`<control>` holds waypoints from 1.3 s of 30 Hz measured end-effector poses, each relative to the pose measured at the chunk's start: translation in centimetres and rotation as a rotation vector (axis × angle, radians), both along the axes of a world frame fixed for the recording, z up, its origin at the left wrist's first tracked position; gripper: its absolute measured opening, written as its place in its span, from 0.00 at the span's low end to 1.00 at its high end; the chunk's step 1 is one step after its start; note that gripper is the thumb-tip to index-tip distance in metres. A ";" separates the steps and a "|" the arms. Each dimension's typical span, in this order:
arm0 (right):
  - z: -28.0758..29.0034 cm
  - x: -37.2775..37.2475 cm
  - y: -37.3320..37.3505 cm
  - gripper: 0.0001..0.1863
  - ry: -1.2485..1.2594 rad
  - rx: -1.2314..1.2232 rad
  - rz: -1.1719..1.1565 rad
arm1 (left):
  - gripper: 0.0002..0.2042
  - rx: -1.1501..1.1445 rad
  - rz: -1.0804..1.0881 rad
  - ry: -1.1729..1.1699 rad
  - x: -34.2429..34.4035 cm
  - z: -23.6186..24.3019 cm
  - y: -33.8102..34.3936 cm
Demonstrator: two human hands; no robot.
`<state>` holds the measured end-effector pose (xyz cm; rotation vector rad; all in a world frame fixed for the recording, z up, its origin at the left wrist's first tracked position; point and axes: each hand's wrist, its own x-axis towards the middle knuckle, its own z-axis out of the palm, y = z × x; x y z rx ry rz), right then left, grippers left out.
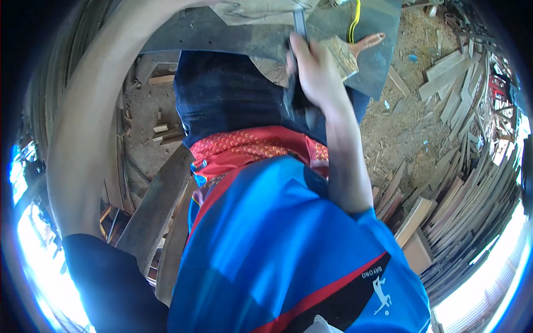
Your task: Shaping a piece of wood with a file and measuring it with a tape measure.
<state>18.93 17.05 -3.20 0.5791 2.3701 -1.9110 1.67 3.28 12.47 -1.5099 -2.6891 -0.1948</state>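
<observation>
Harsh white glare low at both sides, dark bent edges, right hand (319,75) blurred

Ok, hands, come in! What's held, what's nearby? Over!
Right hand: gripping dark-handled, grey metal-bladed tool. Left hand: mostly cut off, top edge. Flat pale-brown piece: near that tool. Beside right hand: brown-handled tool.

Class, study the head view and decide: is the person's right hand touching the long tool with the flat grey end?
Touching. The head view shows the right hand closed around the long tool, its flat grey end sticking out beyond the fist.
</observation>
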 end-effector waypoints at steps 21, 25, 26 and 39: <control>-2.1 -2.6 -0.4 0.27 0.144 -0.081 -0.039 | 0.33 0.091 -0.056 0.161 -0.5 -1.2 0.3; -1.4 3.8 -2.1 0.22 0.026 -0.104 -0.053 | 0.34 -0.031 0.013 0.091 0.3 -0.5 0.2; -0.2 6.1 -2.7 0.20 0.025 -0.221 -0.021 | 0.35 0.326 -0.254 -0.704 -1.3 1.5 -1.8; -0.5 2.5 -0.8 0.26 -0.074 -0.265 -0.023 | 0.36 -0.102 0.021 -0.060 0.3 -1.3 0.5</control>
